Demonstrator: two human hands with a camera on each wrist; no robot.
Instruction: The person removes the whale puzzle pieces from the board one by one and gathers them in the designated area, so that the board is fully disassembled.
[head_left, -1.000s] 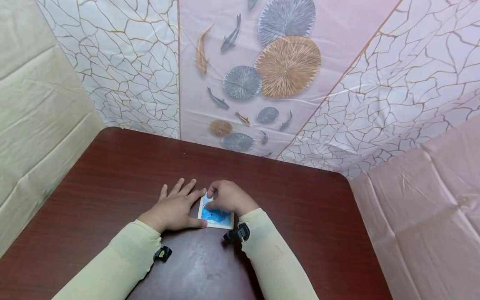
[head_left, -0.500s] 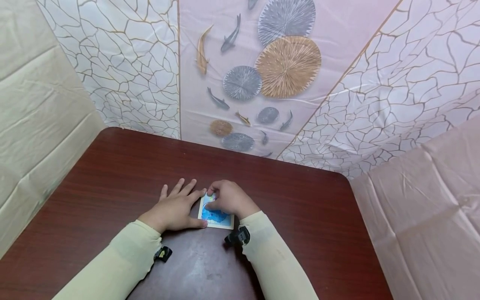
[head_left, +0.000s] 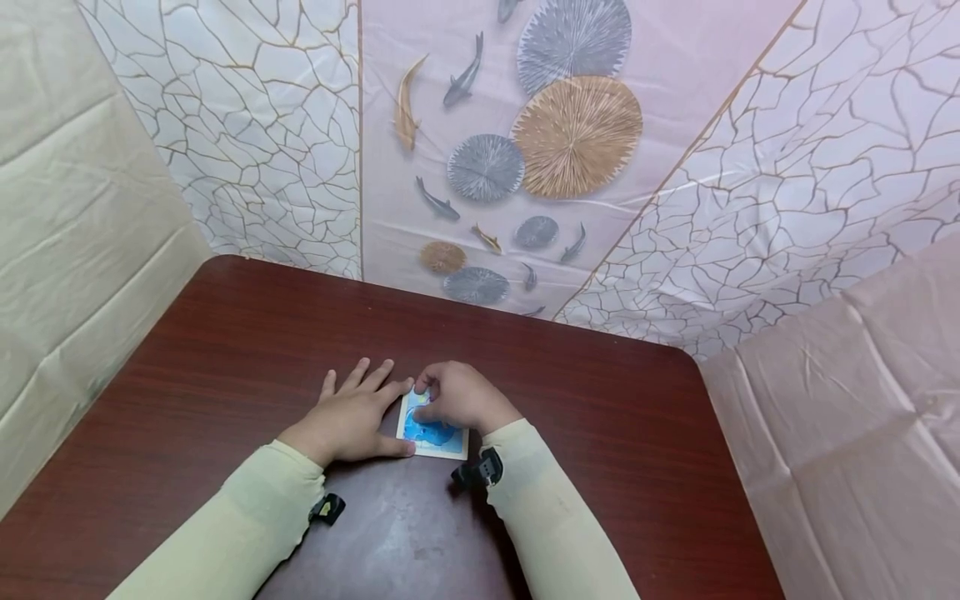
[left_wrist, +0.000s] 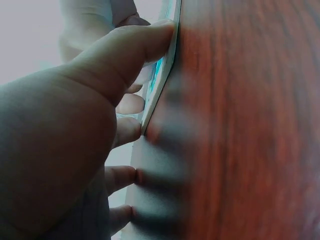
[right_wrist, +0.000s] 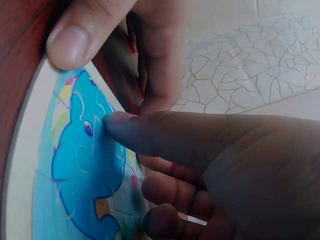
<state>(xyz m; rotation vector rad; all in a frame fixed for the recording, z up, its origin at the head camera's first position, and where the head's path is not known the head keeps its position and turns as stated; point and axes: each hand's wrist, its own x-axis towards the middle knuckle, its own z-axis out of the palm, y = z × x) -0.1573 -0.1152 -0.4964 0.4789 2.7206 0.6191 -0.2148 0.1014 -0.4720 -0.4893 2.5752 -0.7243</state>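
The puzzle (head_left: 432, 435) lies on the table (head_left: 600, 467), directly between your hands; its long axis is unclear. Your left hand (head_left: 348, 425), fingers spread, touches its left corners with thumb and forefinger. Your right hand (head_left: 463, 400) arches closer, over its face, thumb down; any pinch cannot be confirmed.

wood grain, creased cloth

smooth, glossy wood grain is shown by the table (head_left: 600, 433). on the table, the puzzle (right_wrist: 82, 155) is faced in smooth print and rimmed in matt, wood-like board. behind the table, creased, faintly shiny cloth (head_left: 487, 167) is seen.
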